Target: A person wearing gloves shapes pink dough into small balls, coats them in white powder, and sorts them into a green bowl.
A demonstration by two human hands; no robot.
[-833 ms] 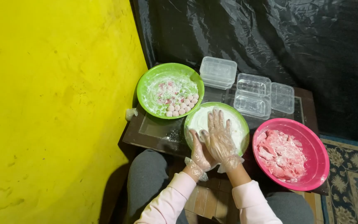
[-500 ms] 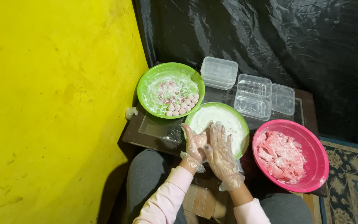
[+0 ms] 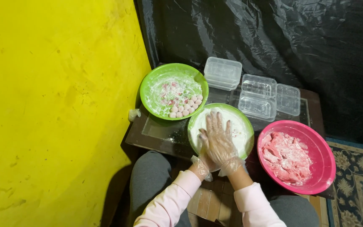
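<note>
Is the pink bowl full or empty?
Partly full: the pink bowl holds a layer of pale pink dough pieces, with bare rim showing around them.

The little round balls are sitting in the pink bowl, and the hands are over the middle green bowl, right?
Not quite. The head view shows the little round balls in the far green bowl. The pink bowl holds rough pink chunks. Both gloved hands, left hand under right hand, are over the middle green bowl.
</note>
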